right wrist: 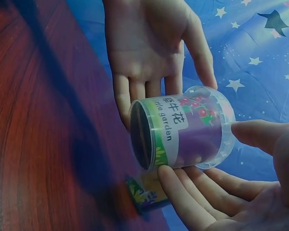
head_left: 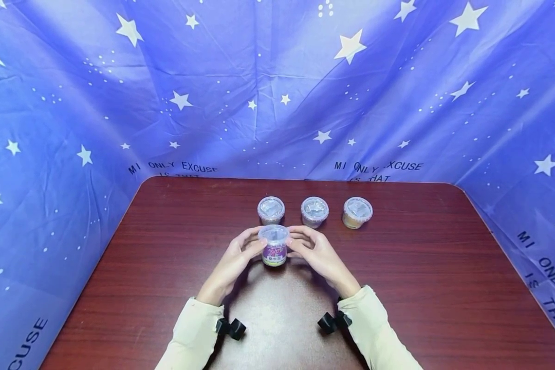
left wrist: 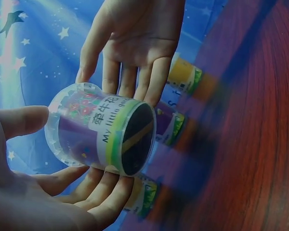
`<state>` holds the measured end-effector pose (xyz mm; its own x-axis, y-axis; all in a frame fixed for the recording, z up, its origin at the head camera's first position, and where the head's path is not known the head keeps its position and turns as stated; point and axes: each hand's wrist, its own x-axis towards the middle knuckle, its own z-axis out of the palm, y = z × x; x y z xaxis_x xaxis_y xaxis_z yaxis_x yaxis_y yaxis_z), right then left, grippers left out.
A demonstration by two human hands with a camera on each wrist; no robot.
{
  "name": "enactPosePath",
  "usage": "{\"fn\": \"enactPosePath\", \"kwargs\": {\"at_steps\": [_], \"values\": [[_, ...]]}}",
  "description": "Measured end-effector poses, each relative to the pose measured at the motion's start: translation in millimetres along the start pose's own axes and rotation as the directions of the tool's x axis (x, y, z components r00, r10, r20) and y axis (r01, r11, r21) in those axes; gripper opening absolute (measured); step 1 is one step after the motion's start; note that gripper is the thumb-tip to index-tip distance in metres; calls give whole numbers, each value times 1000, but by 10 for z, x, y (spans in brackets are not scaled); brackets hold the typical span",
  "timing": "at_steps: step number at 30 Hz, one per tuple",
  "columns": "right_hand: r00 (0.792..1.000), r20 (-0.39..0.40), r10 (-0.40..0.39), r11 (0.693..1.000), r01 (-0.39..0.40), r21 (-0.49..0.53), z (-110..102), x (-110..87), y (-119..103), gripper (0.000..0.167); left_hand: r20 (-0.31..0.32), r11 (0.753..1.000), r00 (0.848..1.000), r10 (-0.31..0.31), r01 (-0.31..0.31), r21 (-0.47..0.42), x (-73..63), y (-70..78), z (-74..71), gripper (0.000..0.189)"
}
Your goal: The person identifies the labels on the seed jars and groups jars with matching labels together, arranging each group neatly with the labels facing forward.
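Observation:
Both hands hold one small clear plastic cup (head_left: 274,253) upright in front of me, its purple label printed with red flowers and "My little garden". My left hand (head_left: 231,262) grips its left side, thumb near the rim and fingers behind. From the other side my right hand (head_left: 321,254) holds it the same way. In the left wrist view the cup (left wrist: 94,130) shows its dark underside, with the left fingers (left wrist: 103,195) curled along the wall. The right wrist view has the cup (right wrist: 183,130) between the two hands, the right thumb (right wrist: 260,134) at its rim.
Three similar lidded cups stand in a row farther back on the dark red table (head_left: 444,267): a left one (head_left: 271,209), a middle one (head_left: 314,210) and a right one (head_left: 357,213) with a yellowish side. A blue star-printed cloth (head_left: 259,67) surrounds the table's back and sides.

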<state>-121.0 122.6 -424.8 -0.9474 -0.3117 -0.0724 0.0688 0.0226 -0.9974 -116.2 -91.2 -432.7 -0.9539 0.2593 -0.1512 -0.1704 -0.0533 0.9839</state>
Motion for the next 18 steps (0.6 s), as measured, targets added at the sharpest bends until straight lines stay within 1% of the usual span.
{"fn": "enactPosePath", "kwargs": {"at_steps": [5, 9, 18], "values": [[1000, 24, -17, 999, 18, -43, -9, 4, 41, 44, 28, 1000, 1000, -7, 7, 5, 7, -43, -35, 49], [999, 52, -8, 998, 11, -61, -26, 7, 69, 43, 55, 1000, 998, -8, 7, 16, 13, -79, -58, 50], [993, 112, -21, 993, 33, -109, -61, 17, 144, 43, 86, 1000, 996, -15, 13, 23, 32, -147, -84, 53]]}}
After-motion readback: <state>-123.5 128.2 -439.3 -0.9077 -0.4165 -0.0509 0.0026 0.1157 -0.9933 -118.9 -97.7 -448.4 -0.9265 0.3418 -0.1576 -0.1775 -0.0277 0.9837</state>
